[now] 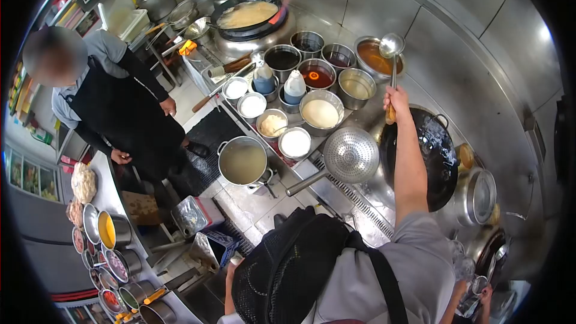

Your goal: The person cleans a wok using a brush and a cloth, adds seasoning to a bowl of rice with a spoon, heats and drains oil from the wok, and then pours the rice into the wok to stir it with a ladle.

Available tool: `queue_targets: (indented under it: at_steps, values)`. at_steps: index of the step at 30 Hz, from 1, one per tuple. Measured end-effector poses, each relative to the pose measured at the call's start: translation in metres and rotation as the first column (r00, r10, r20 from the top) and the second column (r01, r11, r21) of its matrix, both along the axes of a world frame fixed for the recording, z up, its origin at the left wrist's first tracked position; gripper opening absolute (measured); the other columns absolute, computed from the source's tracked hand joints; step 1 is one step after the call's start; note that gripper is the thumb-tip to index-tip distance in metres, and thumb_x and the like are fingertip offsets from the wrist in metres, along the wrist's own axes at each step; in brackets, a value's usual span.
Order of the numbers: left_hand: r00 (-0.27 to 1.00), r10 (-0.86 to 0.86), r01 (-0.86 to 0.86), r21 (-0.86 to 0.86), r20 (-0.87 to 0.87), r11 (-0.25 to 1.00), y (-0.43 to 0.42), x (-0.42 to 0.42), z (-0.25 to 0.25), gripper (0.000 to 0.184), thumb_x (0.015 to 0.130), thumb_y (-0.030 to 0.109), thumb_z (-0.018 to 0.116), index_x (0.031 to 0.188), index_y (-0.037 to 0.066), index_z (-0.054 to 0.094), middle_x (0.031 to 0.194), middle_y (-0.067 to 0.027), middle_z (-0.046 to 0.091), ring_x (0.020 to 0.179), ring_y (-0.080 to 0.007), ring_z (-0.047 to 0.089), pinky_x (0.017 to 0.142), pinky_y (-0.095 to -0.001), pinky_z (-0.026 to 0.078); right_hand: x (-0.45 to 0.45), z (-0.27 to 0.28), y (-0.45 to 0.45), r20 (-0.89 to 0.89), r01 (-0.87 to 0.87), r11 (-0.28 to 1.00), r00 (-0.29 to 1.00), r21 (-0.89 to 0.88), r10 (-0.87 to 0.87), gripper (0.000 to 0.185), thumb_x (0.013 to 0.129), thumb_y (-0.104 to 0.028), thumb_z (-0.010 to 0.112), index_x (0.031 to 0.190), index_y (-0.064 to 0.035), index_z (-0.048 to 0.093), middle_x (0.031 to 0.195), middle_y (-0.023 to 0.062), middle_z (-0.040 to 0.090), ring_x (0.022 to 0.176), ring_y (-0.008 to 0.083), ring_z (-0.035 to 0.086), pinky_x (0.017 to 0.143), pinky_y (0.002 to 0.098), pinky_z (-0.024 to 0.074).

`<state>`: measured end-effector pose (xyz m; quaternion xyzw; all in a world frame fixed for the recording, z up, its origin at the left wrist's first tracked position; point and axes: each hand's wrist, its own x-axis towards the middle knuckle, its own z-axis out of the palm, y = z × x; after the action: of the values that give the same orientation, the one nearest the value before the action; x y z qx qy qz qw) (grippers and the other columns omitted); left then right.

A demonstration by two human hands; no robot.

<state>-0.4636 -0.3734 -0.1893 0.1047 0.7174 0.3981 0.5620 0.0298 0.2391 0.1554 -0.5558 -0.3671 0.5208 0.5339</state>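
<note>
head view: the person's bare right hand (396,97) is closed around the wooden-ended handle of a long steel ladle (394,71), just past the far left rim of a large round black wok (441,153) with a glossy inside. beyond the wok, the ladle's round bowl shows over the edge of a wide steel pot of amber liquid (371,59); whether the two touch, i cannot tell. the left hand (231,270) is well left of the wok and on its near side, mostly hidden behind a black mesh-backed cap (294,264), so i cannot tell whether it is spread or pressed together.

just left of the wok lies a round perforated steel strainer (351,155), its handle pointing away from it. farther left and beyond the wok, on the steel counter (336,35), stand a steel pot of pale yellow liquid (356,88), a steel pot of cream-coloured liquid (320,113) and a steel pot of red liquid (317,77). well left of the wok, a co-worker in a black apron (123,114) stands with both hands lowered.
</note>
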Motion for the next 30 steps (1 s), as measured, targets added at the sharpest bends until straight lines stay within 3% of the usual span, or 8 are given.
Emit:
queue_targets:
  at_steps: [17,19,21,22,25,26,28,30]
  values:
    - [0.991,-0.092,0.097,0.058,-0.093,0.994,-0.027,-0.013,-0.026,0.027,0.086,0.020,0.074,0.103,0.005,0.060,0.088,-0.0022,0.063,0.081,-0.0165,0.060,0.069,-0.0352,0.050,0.002,-0.005,-0.005,-0.277,0.007,0.999,0.961,-0.034,-0.016,0.009,0.095,-0.012,0.054,0.093,-0.0084,0.046,0.067,-0.0001,0.048,0.048,0.0083,0.046,0.041,0.0259,0.0394]
    - [0.951,-0.204,0.234,0.113,-0.232,0.966,-0.029,-0.027,-0.035,0.027,0.086,0.020,0.074,0.103,0.005,0.060,0.088,-0.0023,0.063,0.081,-0.0166,0.060,0.069,-0.0354,0.050,0.031,-0.027,0.004,-0.823,-0.306,0.949,0.518,0.073,0.231,0.007,0.096,-0.009,0.052,0.093,-0.0068,0.046,0.067,-0.0008,0.048,0.049,0.0080,0.044,0.045,0.0227,0.0385]
    - [0.998,0.020,-0.022,-0.037,-0.055,0.999,-0.016,-0.010,0.006,0.027,0.086,0.019,0.074,0.104,0.004,0.061,0.089,-0.0034,0.064,0.081,-0.0175,0.062,0.067,-0.0380,0.052,0.046,-0.036,-0.007,-0.789,-0.388,0.887,0.448,0.253,0.421,0.012,0.093,-0.008,0.057,0.090,-0.0060,0.045,0.068,-0.0019,0.044,0.050,0.0072,0.040,0.046,0.0213,0.0362]
    - [0.987,0.162,-0.160,-0.119,0.006,0.980,0.005,0.008,0.059,0.027,0.086,0.019,0.074,0.104,0.004,0.061,0.089,-0.0039,0.065,0.081,-0.0180,0.062,0.066,-0.0393,0.052,0.020,-0.005,-0.052,-0.488,-0.251,0.875,0.750,0.414,0.447,0.014,0.089,-0.005,0.060,0.094,-0.0041,0.048,0.072,-0.0029,0.041,0.056,0.0059,0.040,0.049,0.0202,0.0349]
    - [0.989,-0.137,0.145,-0.210,0.052,0.967,0.031,-0.015,0.055,0.027,0.086,0.014,0.073,0.109,0.004,0.063,0.088,-0.0057,0.067,0.077,-0.0175,0.063,0.065,-0.0363,0.052,0.060,-0.034,-0.080,-0.546,-0.257,0.845,0.667,0.469,0.507,0.045,0.093,-0.013,0.061,0.131,0.0043,0.044,0.071,-0.0052,0.036,0.057,0.0031,0.036,0.049,0.0176,0.0321]
    - [0.968,-0.222,0.210,-0.108,-0.120,0.972,0.047,-0.010,0.095,0.029,0.083,0.034,0.076,0.089,0.007,0.066,0.078,-0.0032,0.064,0.069,-0.0159,0.058,0.060,-0.0376,0.048,0.037,0.014,-0.115,-0.741,-0.151,0.981,0.643,0.120,0.190,0.017,0.102,-0.014,0.045,0.108,-0.0011,0.053,0.060,-0.0044,0.033,0.047,0.0051,0.033,0.040,0.0204,0.0289]
    - [0.851,-0.449,0.444,-0.084,-0.273,0.892,0.063,-0.024,0.052,0.032,0.084,0.036,0.075,0.093,0.007,0.065,0.079,-0.0067,0.066,0.073,-0.0180,0.060,0.065,-0.0393,0.051,0.019,0.037,-0.171,-0.532,0.195,0.981,0.831,0.007,-0.162,0.041,0.104,-0.024,0.041,0.134,0.0043,0.045,0.061,-0.0048,0.033,0.049,0.0039,0.031,0.046,0.0179,0.0309]
    - [0.767,-0.559,0.522,-0.202,-0.313,0.829,0.097,-0.024,0.061,0.069,0.074,0.052,0.077,0.107,-0.006,0.060,0.093,-0.0243,0.069,0.087,-0.0325,0.068,0.077,-0.0426,0.053,0.108,-0.010,-0.190,-0.438,-0.320,0.921,0.811,0.221,0.387,0.030,0.103,-0.031,0.044,0.096,-0.0044,0.055,0.061,-0.0018,0.040,0.052,0.0052,0.043,0.053,0.0153,0.0396]
